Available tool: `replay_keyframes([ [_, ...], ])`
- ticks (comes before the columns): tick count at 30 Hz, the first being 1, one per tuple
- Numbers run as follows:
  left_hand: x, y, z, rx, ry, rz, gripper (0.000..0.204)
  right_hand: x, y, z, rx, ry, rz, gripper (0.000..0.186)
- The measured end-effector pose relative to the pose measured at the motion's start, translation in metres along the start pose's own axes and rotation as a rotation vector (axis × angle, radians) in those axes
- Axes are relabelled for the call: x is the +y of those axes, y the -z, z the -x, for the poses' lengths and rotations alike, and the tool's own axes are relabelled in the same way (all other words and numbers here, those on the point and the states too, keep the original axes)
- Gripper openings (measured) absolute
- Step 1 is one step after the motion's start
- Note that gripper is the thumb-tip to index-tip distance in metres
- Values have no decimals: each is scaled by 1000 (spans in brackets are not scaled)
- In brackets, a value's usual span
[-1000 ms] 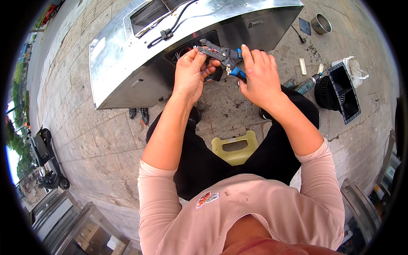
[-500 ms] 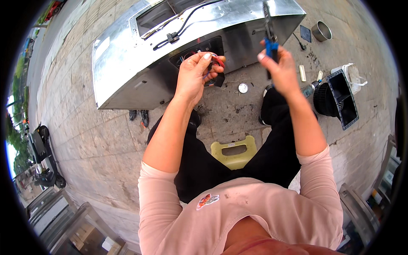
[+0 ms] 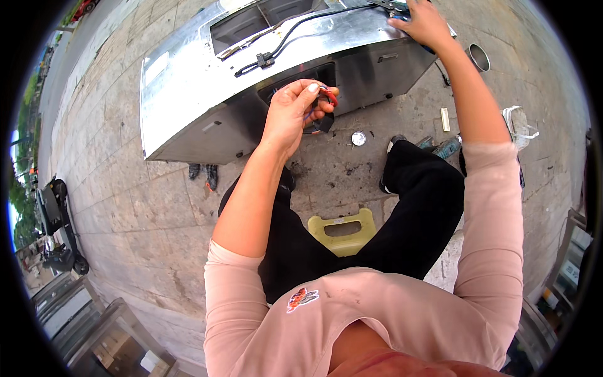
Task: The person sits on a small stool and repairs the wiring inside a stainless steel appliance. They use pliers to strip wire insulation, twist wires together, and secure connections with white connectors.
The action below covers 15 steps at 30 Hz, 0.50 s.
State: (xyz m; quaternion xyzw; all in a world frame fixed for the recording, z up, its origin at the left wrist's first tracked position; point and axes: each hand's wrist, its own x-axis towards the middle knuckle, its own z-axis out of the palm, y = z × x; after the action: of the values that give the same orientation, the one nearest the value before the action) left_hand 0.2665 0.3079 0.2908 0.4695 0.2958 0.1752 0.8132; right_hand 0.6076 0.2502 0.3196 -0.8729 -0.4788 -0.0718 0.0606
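Observation:
My left hand (image 3: 294,110) is closed in a pinch on red wires (image 3: 328,95), just in front of the dark opening (image 3: 270,93) in the metal cabinet's side. A black piece (image 3: 323,122) hangs below those fingers. Up at the cabinet's far right corner, my right hand (image 3: 428,26) is around blue-handled pliers (image 3: 384,5), whose jaws point left over the cabinet top. My palm hides most of the handles. The shiny metal cabinet (image 3: 179,103) lies on the pavement before me, and a black cable with a plug (image 3: 265,60) rests across its top.
A yellow-green plastic stool (image 3: 319,235) shows between my legs. On the pavement are a small round white-topped tin (image 3: 358,138), a pale strip (image 3: 445,119), a metal pot (image 3: 478,58) and a white bucket (image 3: 519,122). A scooter (image 3: 58,220) stands far left.
My right hand has carried the pliers up and right, from upright in the air to the cabinet's top corner. My left hand stays at the wires. The view has shifted slightly.

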Motion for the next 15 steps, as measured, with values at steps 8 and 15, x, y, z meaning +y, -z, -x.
replay_keyframes([
  [8, -4, 3, 4, 0, -62, -70, 17, -135, 30, 152, 31, 367, -881, 18],
  [15, -3, -9, 9, 33, -103, -190, 17, -141, 20, 161, 221, 438, -599, 6],
])
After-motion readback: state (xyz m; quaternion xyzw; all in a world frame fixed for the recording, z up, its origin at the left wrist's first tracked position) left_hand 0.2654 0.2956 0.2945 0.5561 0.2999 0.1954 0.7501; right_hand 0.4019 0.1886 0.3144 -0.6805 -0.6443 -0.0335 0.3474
